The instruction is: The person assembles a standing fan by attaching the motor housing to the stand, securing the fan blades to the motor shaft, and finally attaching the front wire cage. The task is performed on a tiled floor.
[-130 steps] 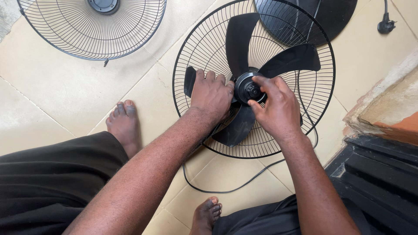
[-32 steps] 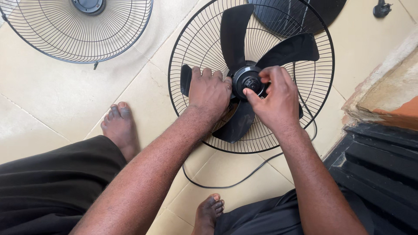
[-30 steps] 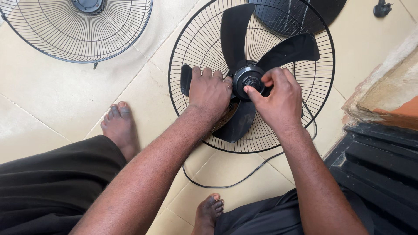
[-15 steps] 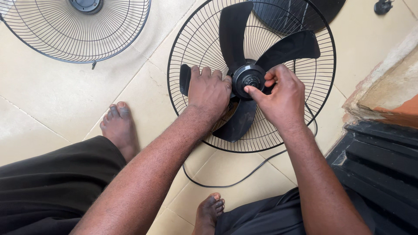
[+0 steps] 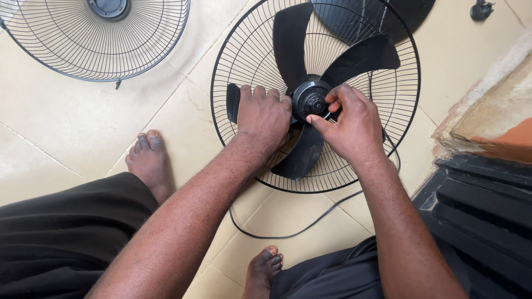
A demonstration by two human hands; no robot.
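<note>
A black fan blade with several wings lies in a round black wire guard on the tiled floor. My left hand presses flat on the left wing, holding it down. My right hand has thumb and fingers pinched around the small round cap at the centre of the blade hub. The lower wing shows between my two wrists.
A second wire guard lies at the top left. A round black base sits behind the fan, a plug at the top right. A black cord loops near my bare feet. A raised step and dark grille border the right.
My right hand's fingers have shifted around the hub cap in small turns. My left hand has stayed on the wing. The view drifted slightly.
</note>
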